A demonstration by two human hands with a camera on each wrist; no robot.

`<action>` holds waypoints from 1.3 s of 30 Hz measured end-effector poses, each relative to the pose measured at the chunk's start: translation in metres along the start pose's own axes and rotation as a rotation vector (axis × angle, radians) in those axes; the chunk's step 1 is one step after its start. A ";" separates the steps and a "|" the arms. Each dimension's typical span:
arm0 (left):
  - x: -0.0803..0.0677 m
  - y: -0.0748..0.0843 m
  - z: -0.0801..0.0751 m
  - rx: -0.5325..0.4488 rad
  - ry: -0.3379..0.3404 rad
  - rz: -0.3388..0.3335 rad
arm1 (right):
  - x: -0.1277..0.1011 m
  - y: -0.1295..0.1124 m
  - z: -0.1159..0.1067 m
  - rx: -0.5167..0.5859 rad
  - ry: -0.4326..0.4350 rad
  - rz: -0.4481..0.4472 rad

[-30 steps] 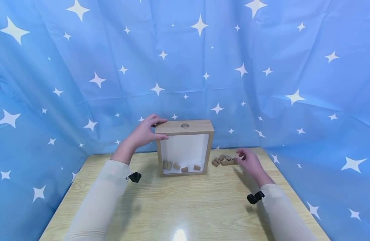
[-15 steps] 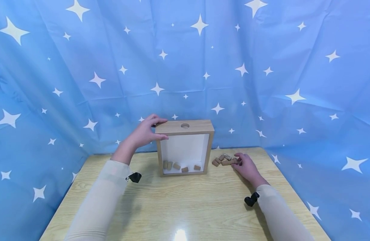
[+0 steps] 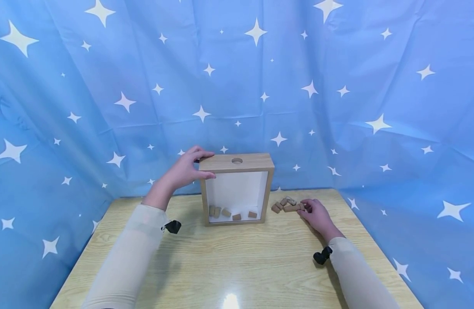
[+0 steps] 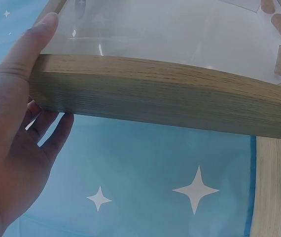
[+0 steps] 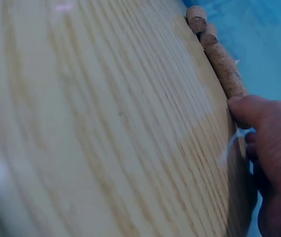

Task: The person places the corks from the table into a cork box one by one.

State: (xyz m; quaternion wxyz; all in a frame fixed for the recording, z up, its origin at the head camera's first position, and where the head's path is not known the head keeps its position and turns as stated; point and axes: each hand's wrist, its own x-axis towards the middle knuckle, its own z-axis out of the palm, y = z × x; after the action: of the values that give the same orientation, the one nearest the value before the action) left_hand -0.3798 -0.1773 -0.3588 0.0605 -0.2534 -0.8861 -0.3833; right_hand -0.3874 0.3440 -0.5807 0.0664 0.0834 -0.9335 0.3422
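Note:
A wooden box frame [image 3: 256,163] with a glass front stands upright at the back of the table. A round hole [image 3: 237,161] is in its top, and several corks [image 3: 226,213] lie inside on the bottom. My left hand [image 3: 186,168] grips the box's top left corner, thumb on the glass front and fingers behind; the left wrist view shows that hand [image 4: 17,123] round the frame edge [image 4: 170,98]. Right of the box lies a small heap of loose corks [image 3: 285,205]. My right hand [image 3: 313,212] rests on the table at the heap's right end, its thumb [image 5: 246,109] and curled fingers pinching a cork [image 5: 225,70].
The light wood table [image 3: 229,262] is bare in front of the box and between my forearms. A blue star-printed cloth [image 3: 337,107] hangs close behind and at both sides of the table. A lamp glare [image 3: 230,300] shows near the front edge.
My right hand has come down from hovering beside the heap and closed its fingers on a cork at the heap's right end. The left hand and the box have stayed still.

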 end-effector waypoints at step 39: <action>0.001 -0.002 0.001 0.032 -0.004 0.009 | -0.004 -0.081 -0.040 0.219 0.163 -0.082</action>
State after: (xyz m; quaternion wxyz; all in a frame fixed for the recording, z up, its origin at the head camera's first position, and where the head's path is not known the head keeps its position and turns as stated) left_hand -0.3815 -0.1779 -0.3605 0.0642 -0.2571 -0.8912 -0.3682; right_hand -0.3647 0.3097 -0.4998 0.1465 0.1001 -0.8778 0.4449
